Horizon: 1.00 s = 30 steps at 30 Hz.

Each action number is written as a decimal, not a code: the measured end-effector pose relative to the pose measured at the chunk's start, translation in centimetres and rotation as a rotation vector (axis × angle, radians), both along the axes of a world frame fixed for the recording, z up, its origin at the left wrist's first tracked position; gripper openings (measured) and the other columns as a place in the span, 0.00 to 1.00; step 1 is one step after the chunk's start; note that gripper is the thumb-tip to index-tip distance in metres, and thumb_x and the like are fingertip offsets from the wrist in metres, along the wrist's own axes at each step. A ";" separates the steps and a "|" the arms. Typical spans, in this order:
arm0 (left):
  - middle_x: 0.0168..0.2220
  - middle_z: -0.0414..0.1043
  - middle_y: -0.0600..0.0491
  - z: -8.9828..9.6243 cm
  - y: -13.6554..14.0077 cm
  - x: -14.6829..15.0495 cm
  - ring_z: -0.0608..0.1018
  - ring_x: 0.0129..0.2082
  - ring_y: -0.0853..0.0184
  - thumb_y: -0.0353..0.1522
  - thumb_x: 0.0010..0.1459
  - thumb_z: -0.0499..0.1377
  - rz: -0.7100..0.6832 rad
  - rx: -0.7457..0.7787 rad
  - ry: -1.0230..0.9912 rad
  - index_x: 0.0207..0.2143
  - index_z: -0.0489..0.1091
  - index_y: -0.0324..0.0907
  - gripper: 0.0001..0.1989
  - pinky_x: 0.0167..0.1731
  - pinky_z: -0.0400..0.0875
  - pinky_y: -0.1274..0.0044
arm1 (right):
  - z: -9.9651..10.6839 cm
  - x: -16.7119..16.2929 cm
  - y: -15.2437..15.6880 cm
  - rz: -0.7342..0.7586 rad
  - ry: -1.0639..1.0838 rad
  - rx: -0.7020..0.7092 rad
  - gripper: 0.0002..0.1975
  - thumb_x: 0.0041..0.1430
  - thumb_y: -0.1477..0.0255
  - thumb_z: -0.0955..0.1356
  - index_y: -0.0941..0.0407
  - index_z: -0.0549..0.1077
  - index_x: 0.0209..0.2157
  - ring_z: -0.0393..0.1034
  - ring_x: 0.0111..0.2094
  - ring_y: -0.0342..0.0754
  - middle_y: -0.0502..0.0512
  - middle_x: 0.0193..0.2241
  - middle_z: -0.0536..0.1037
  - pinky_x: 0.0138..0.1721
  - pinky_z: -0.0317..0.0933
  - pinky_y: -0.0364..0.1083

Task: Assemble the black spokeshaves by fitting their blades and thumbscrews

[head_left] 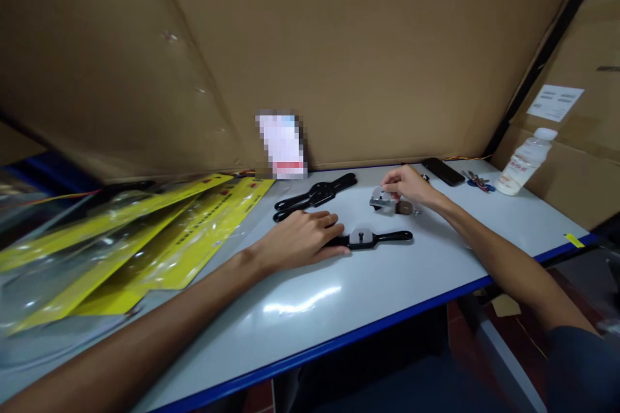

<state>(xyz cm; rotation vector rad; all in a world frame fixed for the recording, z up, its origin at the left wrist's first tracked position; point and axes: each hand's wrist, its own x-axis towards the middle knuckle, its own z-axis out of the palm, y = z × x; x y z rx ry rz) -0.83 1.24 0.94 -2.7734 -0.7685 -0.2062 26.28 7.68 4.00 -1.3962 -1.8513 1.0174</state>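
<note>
A black spokeshave [393,237] with a grey metal plate and a small screw at its middle lies on the table. My left hand [310,235] is closed round its left handle, which the fingers mostly hide. Farther right, my right hand [405,186] pinches a small grey metal plate [379,194] over a little clear packet [385,208]. Close beneath that hand is a small brown piece [405,208], partly in clear wrap. Beyond my left hand lie black spokeshave bodies [322,192], overlapping, with no grey plate visible on them.
Yellow cards in clear plastic sleeves [194,239] spread across the left of the white table [310,322]. A phone with a blurred screen [285,148] leans on the cardboard wall [339,45]. At the back right are a dark phone [443,171], keys [478,182] and a white bottle [526,161].
</note>
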 end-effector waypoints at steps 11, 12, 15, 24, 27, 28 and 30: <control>0.32 0.74 0.50 0.1 0.0 0.0 0.76 0.30 0.65 0.51 0.72 0.44 -0.003 -0.019 -0.024 0.34 0.73 0.41 0.29 0.25 0.58 0.76 | 2.3 5.5 2.0 -0.103 -0.660 0.153 0.03 0.54 0.74 0.74 0.59 0.79 0.30 0.75 0.30 0.47 0.56 0.27 0.79 0.31 0.65 0.41; 0.32 0.74 0.49 0.1 0.0 0.0 0.76 0.30 0.65 0.51 0.72 0.44 -0.003 -0.020 -0.022 0.34 0.73 0.41 0.29 0.25 0.58 0.76 | 2.5 6.1 2.0 -0.098 -0.692 0.112 0.06 0.52 0.72 0.76 0.59 0.78 0.27 0.74 0.28 0.47 0.55 0.24 0.78 0.29 0.64 0.42; 0.33 0.74 0.49 0.1 0.0 0.0 0.76 0.30 0.64 0.51 0.72 0.43 0.000 -0.019 -0.007 0.34 0.72 0.41 0.29 0.26 0.59 0.75 | 2.2 6.6 2.0 -0.054 -0.764 -0.008 0.12 0.48 0.69 0.78 0.58 0.74 0.20 0.70 0.21 0.47 0.52 0.18 0.73 0.23 0.63 0.43; 0.33 0.74 0.49 0.0 -0.1 0.1 0.77 0.31 0.64 0.51 0.73 0.43 0.015 0.022 0.034 0.35 0.72 0.40 0.29 0.25 0.56 0.74 | 1.2 5.6 2.3 0.047 -0.678 -0.120 0.09 0.48 0.78 0.75 0.57 0.71 0.26 0.67 0.20 0.42 0.48 0.19 0.73 0.21 0.62 0.40; 0.34 0.74 0.49 0.0 0.0 0.1 0.77 0.32 0.63 0.51 0.73 0.42 0.014 0.032 0.045 0.36 0.72 0.39 0.30 0.25 0.55 0.74 | 1.1 5.8 2.6 0.082 -0.634 -0.154 0.07 0.48 0.78 0.74 0.57 0.72 0.26 0.69 0.22 0.43 0.48 0.20 0.74 0.25 0.64 0.41; 0.34 0.74 0.49 0.0 0.0 0.1 0.77 0.32 0.64 0.51 0.73 0.42 0.012 0.035 0.046 0.36 0.72 0.39 0.30 0.25 0.55 0.74 | 1.1 5.9 2.7 0.098 -0.624 -0.171 0.06 0.48 0.78 0.74 0.58 0.73 0.25 0.70 0.23 0.43 0.49 0.20 0.75 0.25 0.65 0.41; 0.33 0.74 0.49 0.0 0.0 0.1 0.77 0.32 0.64 0.52 0.73 0.42 0.008 0.043 0.041 0.36 0.72 0.40 0.30 0.24 0.54 0.74 | 1.1 6.1 2.7 0.126 -0.609 -0.203 0.05 0.49 0.75 0.74 0.58 0.74 0.25 0.71 0.25 0.44 0.50 0.21 0.75 0.26 0.66 0.41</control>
